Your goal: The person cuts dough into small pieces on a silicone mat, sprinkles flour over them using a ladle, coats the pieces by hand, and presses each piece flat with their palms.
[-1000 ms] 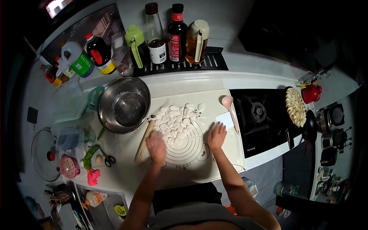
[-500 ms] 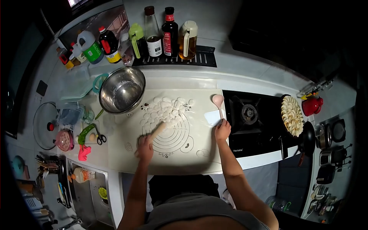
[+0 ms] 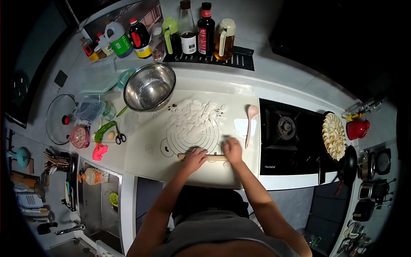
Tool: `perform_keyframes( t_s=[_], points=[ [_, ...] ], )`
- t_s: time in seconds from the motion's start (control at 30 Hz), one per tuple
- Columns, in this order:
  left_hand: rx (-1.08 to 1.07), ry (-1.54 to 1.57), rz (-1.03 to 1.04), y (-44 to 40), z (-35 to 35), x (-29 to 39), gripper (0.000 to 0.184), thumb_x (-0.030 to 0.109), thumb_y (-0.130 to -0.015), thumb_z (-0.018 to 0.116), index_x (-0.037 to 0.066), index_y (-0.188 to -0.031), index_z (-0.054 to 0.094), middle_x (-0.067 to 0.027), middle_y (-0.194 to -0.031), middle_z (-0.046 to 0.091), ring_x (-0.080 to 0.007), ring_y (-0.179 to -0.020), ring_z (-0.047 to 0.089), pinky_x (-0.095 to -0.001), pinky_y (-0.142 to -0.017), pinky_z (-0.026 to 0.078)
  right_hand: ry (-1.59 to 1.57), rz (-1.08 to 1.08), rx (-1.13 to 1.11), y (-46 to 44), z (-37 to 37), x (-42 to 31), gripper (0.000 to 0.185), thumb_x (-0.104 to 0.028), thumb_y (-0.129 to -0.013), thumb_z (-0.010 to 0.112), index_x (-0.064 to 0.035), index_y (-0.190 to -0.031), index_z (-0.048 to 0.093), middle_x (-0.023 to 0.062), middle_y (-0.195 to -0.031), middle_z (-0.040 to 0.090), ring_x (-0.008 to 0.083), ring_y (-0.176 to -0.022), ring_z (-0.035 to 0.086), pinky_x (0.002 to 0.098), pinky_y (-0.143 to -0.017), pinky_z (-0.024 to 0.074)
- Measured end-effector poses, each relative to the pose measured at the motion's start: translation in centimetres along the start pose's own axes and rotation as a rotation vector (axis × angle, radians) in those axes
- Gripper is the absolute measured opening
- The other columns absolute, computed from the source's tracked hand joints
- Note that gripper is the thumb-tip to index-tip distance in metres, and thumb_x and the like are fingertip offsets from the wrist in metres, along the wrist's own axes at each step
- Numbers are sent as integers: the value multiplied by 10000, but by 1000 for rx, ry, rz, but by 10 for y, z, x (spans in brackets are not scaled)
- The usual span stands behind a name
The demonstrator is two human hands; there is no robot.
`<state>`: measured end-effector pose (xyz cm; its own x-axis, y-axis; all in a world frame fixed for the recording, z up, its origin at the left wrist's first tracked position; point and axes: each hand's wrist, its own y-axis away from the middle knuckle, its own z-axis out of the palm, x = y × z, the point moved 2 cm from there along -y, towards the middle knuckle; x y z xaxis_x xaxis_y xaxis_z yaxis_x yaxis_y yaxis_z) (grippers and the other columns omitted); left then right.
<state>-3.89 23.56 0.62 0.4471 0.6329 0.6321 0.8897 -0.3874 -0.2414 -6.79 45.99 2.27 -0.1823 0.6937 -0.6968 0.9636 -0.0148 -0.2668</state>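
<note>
A wooden rolling pin lies crosswise on the pale kneading mat, close to its front edge. My left hand is closed over the pin left of its middle. My right hand is at the pin's right end, its fingers curled and blurred; whether they grip the pin I cannot tell. Beyond my hands, many small floured dough pieces lie crowded over the mat's printed circles. To the right, a pink ladle rests partly across a white flat scraper-like piece.
A steel bowl stands at the mat's back left. Scissors and a green pepper lie left of the mat. At right are a gas stove and a pan of dumplings. Bottles line the back.
My right hand has let go of the ladle and moved left to the pin's end. My left hand has brought the rolling pin toward me and turned it crosswise. The whole view has shifted.
</note>
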Motion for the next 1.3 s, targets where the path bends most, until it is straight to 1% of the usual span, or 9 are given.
perform_keyframes(
  t_s=[0.17, 0.4, 0.73, 0.77, 0.97, 1.07, 1.17, 1.23, 1.3],
  points=[
    [323, -9, -312, -40, -26, -33, 214, 56, -823, 629, 40, -1036, 620, -166, -1020, 593, -377, -901, 587, -435, -779, 483, -69, -174, -239, 38, 39, -31, 342, -164, -735, 739, -54, -1053, 674, 113, -1034, 640, 299, -989, 583, 397, -872, 478],
    [-95, 33, -80, -57, -34, -61, 151, 146, -842, 623, 58, -961, 651, -137, -982, 626, -344, -911, 601, -415, -789, 495, 75, -270, -249, 42, 43, -49, 380, -113, -702, 723, -76, -1076, 666, 100, -1001, 632, 303, -972, 573, 405, -871, 459],
    [330, 172, -176, -36, -116, -97, 157, 21, -843, 601, 62, -986, 651, -142, -952, 636, -325, -846, 632, -378, -731, 514, -7, -371, -131, 5, 95, -95, 328, -155, -717, 720, -64, -1028, 672, 123, -969, 634, 342, -914, 593, 437, -819, 478],
    [311, 184, -195, -37, -123, -101, 148, 17, -846, 593, 56, -978, 649, -143, -938, 636, -323, -831, 632, -376, -720, 514, -23, -227, -126, -2, 89, -91, 314, -146, -736, 699, -40, -1028, 657, 143, -996, 626, 357, -953, 583, 446, -841, 468],
    [142, 230, -94, -33, -104, -103, 105, 22, -850, 592, 42, -937, 647, -141, -893, 633, -312, -774, 630, -372, -666, 511, 773, 306, 827, -15, 12, -3, 381, -121, -798, 626, -17, -1161, 578, 179, -994, 642, 405, -936, 581, 496, -837, 467],
    [24, 285, -85, -24, -87, -81, 110, 33, -855, 593, 49, -943, 657, -125, -878, 630, -303, -736, 630, -368, -635, 504, 451, 721, 424, -15, -5, 44, 367, -126, -806, 627, -11, -1148, 563, 191, -1049, 640, 384, -970, 594, 466, -828, 485],
    [-91, 272, -53, -26, -77, -55, 126, 38, -853, 597, 54, -959, 664, -115, -893, 634, -299, -740, 635, -358, -645, 510, 391, 720, 242, -24, -11, 56, 325, -138, -803, 638, -14, -1088, 544, 189, -1044, 646, 360, -947, 623, 454, -774, 511],
    [-101, 289, 23, -33, -70, -39, 120, 37, -850, 598, 54, -946, 668, -118, -927, 644, -296, -747, 634, -349, -647, 513, 282, 791, 204, -27, -6, 61, 259, -230, -826, 581, -20, -976, 566, 216, -864, 669, 390, -801, 648, 495, -734, 507],
    [-115, 322, 85, -35, -61, -19, 119, 34, -847, 600, 56, -940, 671, -122, -934, 648, -297, -752, 632, -346, -644, 512, -42, 650, 339, -18, 1, 63, 314, -297, -885, 543, 14, -923, 573, 273, -864, 644, 451, -830, 623, 489, -734, 488]
  ],
)
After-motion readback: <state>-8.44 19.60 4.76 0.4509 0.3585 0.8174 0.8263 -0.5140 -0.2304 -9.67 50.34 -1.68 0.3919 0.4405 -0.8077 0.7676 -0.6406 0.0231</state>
